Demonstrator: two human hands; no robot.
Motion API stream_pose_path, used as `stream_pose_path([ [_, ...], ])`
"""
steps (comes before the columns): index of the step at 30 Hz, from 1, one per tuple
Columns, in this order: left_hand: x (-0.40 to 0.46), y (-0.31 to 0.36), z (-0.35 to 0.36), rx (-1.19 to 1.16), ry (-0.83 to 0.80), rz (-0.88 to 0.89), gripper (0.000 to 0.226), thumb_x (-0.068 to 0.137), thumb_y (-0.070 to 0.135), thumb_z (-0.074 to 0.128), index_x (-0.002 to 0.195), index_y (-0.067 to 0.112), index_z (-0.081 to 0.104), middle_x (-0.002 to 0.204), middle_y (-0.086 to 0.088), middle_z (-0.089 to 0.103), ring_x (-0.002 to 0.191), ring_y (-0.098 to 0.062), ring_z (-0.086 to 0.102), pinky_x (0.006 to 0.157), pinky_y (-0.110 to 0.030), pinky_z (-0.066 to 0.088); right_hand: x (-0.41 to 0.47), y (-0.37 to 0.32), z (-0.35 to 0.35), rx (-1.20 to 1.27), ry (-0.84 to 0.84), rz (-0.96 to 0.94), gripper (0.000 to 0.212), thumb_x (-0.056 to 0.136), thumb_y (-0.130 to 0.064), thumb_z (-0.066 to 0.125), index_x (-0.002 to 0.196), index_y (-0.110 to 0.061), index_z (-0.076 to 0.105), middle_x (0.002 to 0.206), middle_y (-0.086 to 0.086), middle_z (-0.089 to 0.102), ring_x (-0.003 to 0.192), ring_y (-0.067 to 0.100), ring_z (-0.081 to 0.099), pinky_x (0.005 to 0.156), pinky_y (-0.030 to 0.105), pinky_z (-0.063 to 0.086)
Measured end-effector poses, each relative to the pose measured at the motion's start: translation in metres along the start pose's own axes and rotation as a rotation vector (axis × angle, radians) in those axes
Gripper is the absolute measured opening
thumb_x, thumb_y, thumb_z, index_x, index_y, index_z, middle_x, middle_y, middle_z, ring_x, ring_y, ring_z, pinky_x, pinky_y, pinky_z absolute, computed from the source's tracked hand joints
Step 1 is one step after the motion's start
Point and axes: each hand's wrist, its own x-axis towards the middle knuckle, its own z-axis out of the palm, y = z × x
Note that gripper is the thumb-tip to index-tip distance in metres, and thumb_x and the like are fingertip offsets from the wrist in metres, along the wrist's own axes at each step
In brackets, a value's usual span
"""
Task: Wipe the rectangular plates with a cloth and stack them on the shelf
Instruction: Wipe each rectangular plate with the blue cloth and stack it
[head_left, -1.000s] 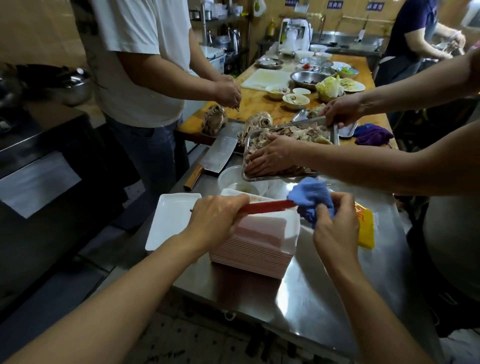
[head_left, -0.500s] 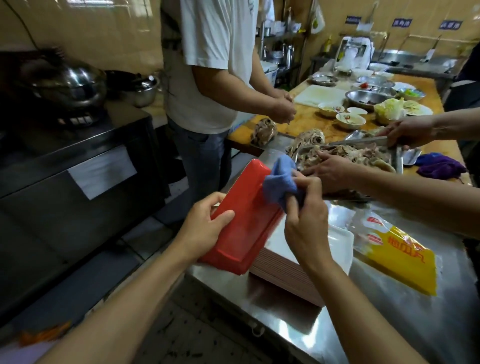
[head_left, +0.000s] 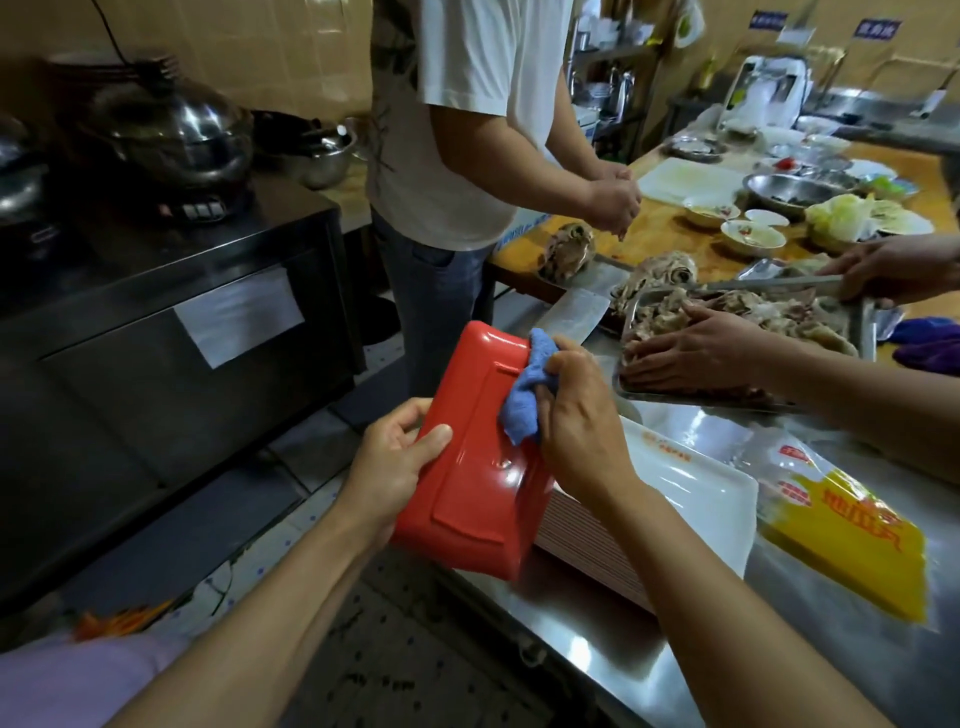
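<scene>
A red rectangular plate (head_left: 470, 467) is held tilted, underside up, off the near edge of the table (head_left: 613, 639). Its left edge is gripped by the left hand (head_left: 397, 462); a bunched blue cloth (head_left: 522, 392) is clasped in the right hand (head_left: 576, 421) and pressed on the plate's back. Wiping is judged under way. A stack of plates (head_left: 675, 499) is seen on the table just beside, apparently awaiting wiping. No shelf is identified; stacking is judged outstanding, with most of the task remaining.
</scene>
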Motion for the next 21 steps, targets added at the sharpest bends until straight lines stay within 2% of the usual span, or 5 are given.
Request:
stream_pose_path([
  [6,0.0,-0.005,0.005,-0.11,0.066,-0.018,0.014,0.092,-0.001,0.048,0.1,0.007,0.058,0.083,-0.014,0.066,0.063,-0.015,0.065,0.062,-0.029,0.056,-0.006,-0.001,0.016,0.03,0.13,0.216,0.016,0.088,-0.006,0.049,0.092,-0.016,0.038,0.104,-0.007,0.04,0.092,0.008,0.039,0.075,0.017,0.028],
  [11,0.011,-0.017,0.009,-0.212,0.181,-0.025,0.015,0.093,0.001,0.049,0.089,0.011,0.059,0.074,-0.006,0.069,0.059,-0.013,0.065,0.059,-0.029,0.057,-0.029,-0.013,0.029,0.042,0.05,0.435,0.021,0.09,-0.015,0.048,0.097,-0.022,0.03,0.104,0.0,0.04,0.096,0.019,0.044,0.076,0.023,0.029],
  [17,0.027,-0.024,0.01,-0.289,0.317,-0.008,0.013,0.093,0.004,0.05,0.087,0.012,0.059,0.076,-0.007,0.068,0.066,-0.018,0.065,0.064,-0.032,0.056,-0.066,-0.027,0.023,-0.02,-0.041,0.414,0.028,0.088,-0.011,0.053,0.103,-0.016,0.03,0.106,0.008,0.042,0.098,0.024,0.047,0.087,0.034,0.04],
  [19,0.027,-0.029,0.011,-0.312,0.326,-0.023,0.012,0.094,0.007,0.05,0.088,0.012,0.059,0.084,-0.011,0.067,0.075,-0.024,0.063,0.075,-0.04,0.054,-0.066,-0.026,0.017,0.022,-0.082,0.507,0.036,0.086,-0.014,0.053,0.098,-0.027,0.023,0.104,0.011,0.048,0.092,0.027,0.053,0.079,0.038,0.046],
  [21,0.027,-0.035,0.013,-0.333,0.315,-0.041,0.012,0.094,0.009,0.049,0.089,0.013,0.058,0.092,-0.015,0.065,0.083,-0.029,0.062,0.081,-0.045,0.051,-0.057,-0.025,0.01,0.177,-0.094,0.664,0.036,0.082,-0.013,0.053,0.092,-0.03,0.023,0.09,0.017,0.055,0.067,0.028,0.061,0.054,0.037,0.05],
])
